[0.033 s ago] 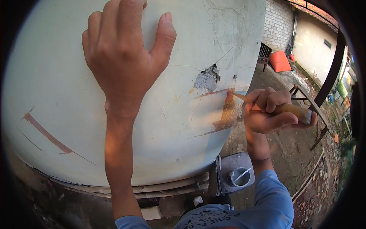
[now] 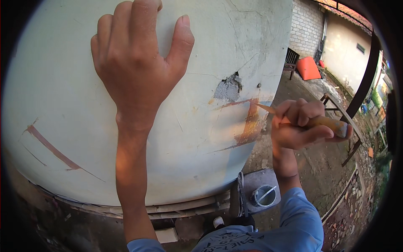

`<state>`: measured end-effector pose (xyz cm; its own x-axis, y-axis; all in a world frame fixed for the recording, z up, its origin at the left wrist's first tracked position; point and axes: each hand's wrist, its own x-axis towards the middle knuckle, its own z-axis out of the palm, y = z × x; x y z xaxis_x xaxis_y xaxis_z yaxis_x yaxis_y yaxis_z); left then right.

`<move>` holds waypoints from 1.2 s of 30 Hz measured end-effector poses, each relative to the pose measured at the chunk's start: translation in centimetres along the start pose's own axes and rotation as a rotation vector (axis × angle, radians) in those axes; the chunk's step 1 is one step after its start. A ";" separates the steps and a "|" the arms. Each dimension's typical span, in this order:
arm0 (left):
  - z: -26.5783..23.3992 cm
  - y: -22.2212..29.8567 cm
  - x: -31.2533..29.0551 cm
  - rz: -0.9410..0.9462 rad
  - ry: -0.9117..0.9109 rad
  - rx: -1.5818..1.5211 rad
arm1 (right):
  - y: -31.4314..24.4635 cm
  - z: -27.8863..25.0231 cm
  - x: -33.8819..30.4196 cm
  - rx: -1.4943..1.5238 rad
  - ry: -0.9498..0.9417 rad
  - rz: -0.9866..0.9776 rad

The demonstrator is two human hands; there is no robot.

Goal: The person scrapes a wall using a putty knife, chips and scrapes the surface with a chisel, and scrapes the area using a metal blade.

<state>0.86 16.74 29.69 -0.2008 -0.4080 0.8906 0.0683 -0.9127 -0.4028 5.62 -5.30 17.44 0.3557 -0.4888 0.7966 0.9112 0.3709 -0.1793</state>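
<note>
Yellow-handled tool [image 2: 325, 122] sits gripped in the right hand [image 2: 294, 135]. Loosely spread, the left hand [image 2: 136, 63] lies against the pale wall [image 2: 193, 164].

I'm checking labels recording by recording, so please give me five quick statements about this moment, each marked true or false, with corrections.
1. The right hand grips a yellow-handled tool. True.
2. The left hand is wrapped around that tool as well. False: it is spread over the pale wall, apart from the tool.
3. The broken patch sits higher in view than the reddish-brown vertical streak. True.
4. The orange-red slab-shaped object is left of the left hand. False: it is far to its right, beside a dark slatted chair.
5. A light-coloured stick rests in the bucket. True.
</note>
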 end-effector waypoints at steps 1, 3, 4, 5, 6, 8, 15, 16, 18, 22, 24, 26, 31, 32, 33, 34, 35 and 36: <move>0.0 0.3 0.0 -0.007 -0.013 0.001 | -0.3 -1.1 0.6 0.049 -0.156 0.030; -0.1 0.5 0.2 -0.005 -0.037 0.016 | 0.0 -0.8 1.0 0.111 -0.093 0.002; -0.3 0.6 0.4 -0.014 -0.038 0.020 | 0.3 1.6 0.0 0.050 0.041 -0.049; -0.4 0.7 0.5 -0.023 -0.039 0.024 | 0.3 1.7 0.1 0.063 0.083 -0.080; -0.3 0.6 0.3 -0.023 -0.039 0.022 | 0.7 1.9 0.1 0.074 0.122 -0.109; 0.0 0.2 -0.2 0.001 -0.019 0.018 | 0.9 -0.3 0.8 0.248 0.087 -0.097; -0.1 0.3 0.0 -0.009 -0.025 0.026 | 1.0 0.4 0.2 0.286 0.163 -0.091; -0.2 0.6 0.1 -0.016 -0.035 0.028 | 0.5 -0.7 0.9 0.453 0.164 -0.037; -0.5 0.4 0.4 -0.015 -0.050 0.048 | 0.4 -0.7 0.9 0.637 0.166 0.027; -0.2 0.5 -0.1 -0.004 -0.025 0.011 | 0.7 0.4 -0.3 0.180 -0.020 -0.106; -0.3 0.7 0.0 -0.031 -0.053 0.029 | -0.2 0.2 0.8 0.179 0.086 -0.095; -0.2 0.8 0.0 -0.013 -0.059 0.035 | -0.3 1.2 0.2 0.008 0.156 -0.099; -0.3 0.6 0.2 -0.016 -0.047 0.033 | -0.3 -0.6 0.3 0.294 0.004 0.012; -0.4 0.6 0.4 -0.012 -0.042 0.032 | -0.2 -0.6 0.1 0.220 0.043 -0.037; -0.1 0.8 0.5 -0.011 -0.040 0.032 | 0.1 0.1 -0.3 0.141 0.073 -0.055; -0.1 0.6 0.2 -0.008 -0.046 0.041 | 0.5 1.2 -0.9 0.065 0.100 -0.067; -0.2 0.5 0.0 -0.006 -0.051 0.051 | 0.9 2.4 -1.5 -0.009 0.125 -0.074; -0.3 0.6 0.0 -0.006 -0.043 0.044 | 1.3 1.7 -1.7 0.085 0.081 -0.093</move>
<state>0.61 16.24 29.40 -0.1587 -0.4022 0.9017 0.1105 -0.9148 -0.3886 5.89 -2.65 16.80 0.2897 -0.5847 0.7577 0.9213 0.3849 -0.0552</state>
